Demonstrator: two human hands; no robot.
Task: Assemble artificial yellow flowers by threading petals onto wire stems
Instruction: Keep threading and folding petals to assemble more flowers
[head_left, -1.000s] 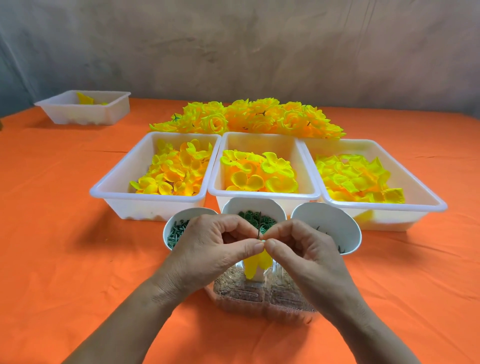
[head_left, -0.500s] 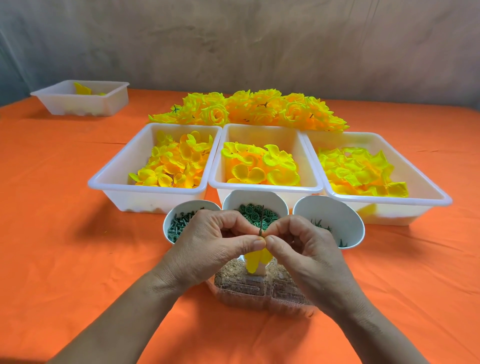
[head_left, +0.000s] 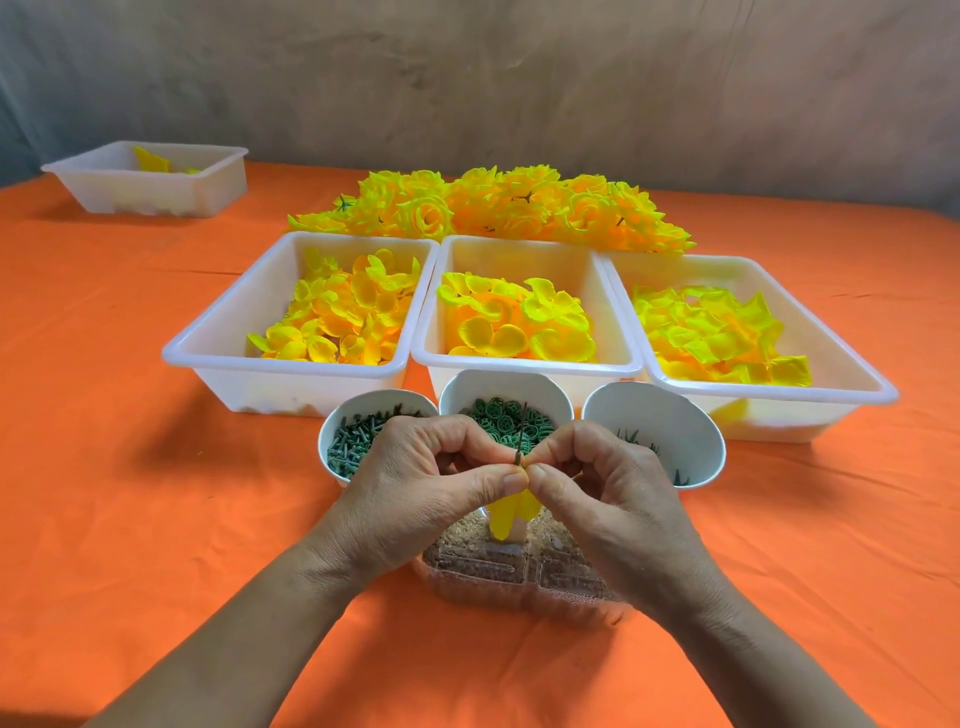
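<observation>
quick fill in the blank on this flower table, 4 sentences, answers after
1. The left hand and right hand pinch a thin wire stem; a ____ petal hangs below them.
2. The tablecloth is ____.
3. Just behind the hands stand ____ white cups.
4. Counting the lone one at far left, the table holds ____ white trays.

Missing words: yellow; orange; three; four

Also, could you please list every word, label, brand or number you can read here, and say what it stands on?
None: no word, number or label shows on the white trays, the cups, the clear box, the orange cloth or the wall.
</observation>
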